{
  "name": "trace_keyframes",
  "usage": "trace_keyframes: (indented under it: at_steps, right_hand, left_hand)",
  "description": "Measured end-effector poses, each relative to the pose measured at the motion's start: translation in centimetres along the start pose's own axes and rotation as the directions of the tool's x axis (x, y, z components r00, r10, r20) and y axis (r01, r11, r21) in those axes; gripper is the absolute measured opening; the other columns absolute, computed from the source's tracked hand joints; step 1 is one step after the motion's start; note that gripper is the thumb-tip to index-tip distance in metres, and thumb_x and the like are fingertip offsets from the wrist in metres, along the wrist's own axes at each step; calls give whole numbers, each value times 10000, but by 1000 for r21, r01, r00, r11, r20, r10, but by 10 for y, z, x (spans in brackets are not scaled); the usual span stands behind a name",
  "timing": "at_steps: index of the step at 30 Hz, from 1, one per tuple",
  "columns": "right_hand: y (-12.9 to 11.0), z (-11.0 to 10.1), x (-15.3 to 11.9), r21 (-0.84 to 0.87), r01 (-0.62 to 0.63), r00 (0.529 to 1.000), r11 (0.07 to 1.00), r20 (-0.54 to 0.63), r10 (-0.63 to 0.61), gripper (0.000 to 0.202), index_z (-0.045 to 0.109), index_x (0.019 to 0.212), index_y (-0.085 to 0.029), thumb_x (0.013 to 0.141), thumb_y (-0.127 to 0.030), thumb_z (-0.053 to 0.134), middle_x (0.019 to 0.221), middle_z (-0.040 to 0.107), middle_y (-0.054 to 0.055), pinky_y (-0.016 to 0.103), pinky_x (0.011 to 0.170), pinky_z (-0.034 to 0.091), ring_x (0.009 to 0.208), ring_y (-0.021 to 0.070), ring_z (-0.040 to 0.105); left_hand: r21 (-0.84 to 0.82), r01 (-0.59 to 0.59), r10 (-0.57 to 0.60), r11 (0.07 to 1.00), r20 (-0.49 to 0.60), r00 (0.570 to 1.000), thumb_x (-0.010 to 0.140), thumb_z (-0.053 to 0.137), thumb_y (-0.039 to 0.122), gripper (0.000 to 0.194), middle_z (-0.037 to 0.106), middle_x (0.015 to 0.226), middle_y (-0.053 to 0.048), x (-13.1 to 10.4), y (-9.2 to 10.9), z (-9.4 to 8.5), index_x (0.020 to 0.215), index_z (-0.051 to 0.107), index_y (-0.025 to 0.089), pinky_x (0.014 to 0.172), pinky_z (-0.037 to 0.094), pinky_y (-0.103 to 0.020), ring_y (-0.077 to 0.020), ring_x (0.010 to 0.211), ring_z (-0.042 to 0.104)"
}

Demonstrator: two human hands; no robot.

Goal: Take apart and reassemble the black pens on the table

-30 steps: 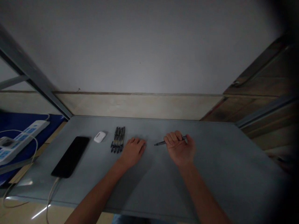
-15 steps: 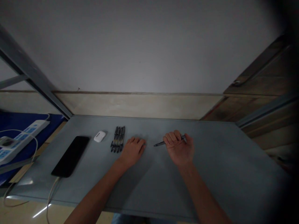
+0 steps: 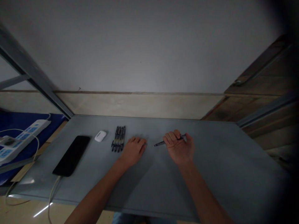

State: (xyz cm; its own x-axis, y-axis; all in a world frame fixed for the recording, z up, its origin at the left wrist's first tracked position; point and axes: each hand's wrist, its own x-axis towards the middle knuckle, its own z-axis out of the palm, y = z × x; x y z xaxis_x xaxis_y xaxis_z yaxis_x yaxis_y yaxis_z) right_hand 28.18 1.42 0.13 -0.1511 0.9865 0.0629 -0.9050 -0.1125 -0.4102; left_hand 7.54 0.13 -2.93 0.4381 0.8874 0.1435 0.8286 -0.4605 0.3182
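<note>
My right hand is turned palm up, with its fingers curled around a dark pen. The pen's slim end points left, and its other end shows by my thumb. Palm down on the grey table, my left hand rests with nothing visible in it, its fingers stretched forward and slightly bent. Just left of that hand, several dark pens with clear middles lie side by side in a neat row.
A white earbud case lies left of the pens. Farther left is a black phone with a white cable running off the front edge. A white power strip sits on a blue surface beyond the table. A wall borders the back.
</note>
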Motion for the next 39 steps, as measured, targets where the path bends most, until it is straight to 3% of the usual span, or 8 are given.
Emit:
trace_keyframes:
  at_steps: [26, 32, 39]
  right_hand:
    - [1, -1, 1, -44, 10, 1000, 999, -2, -10, 318, 333, 645, -211, 822, -384, 533, 557, 204, -48, 271, 491, 341, 503, 122, 274]
    - [-1, -1, 1, -28, 12, 1000, 1000, -3, -12, 341, 350, 659, -213, 828, -454, 521, 554, 227, -47, 275, 498, 349, 511, 125, 290]
    - [0, 0, 0, -141, 46, 998, 989, -34, -51, 331, 360, 642, -221, 851, -440, 494, 554, 218, -46, 298, 484, 324, 495, 135, 270]
  left_hand:
    - [21, 0, 0, 1000, 1, 1000, 974, 351, 335, 279, 607, 989, -72, 0, 0, 1, 1102, 570, 218, 914, 409, -381, -218, 966, 539]
    - [31, -2, 2, 1000, 4, 1000, 975, 345, 335, 282, 607, 989, -69, 0, -1, 1, 1105, 568, 222, 919, 406, -383, -220, 971, 535]
    - [23, -4, 4, 1000, -5, 1000, 975, 347, 335, 282, 608, 978, -73, -1, 0, -1, 1100, 572, 219, 912, 409, -379, -221, 964, 537]
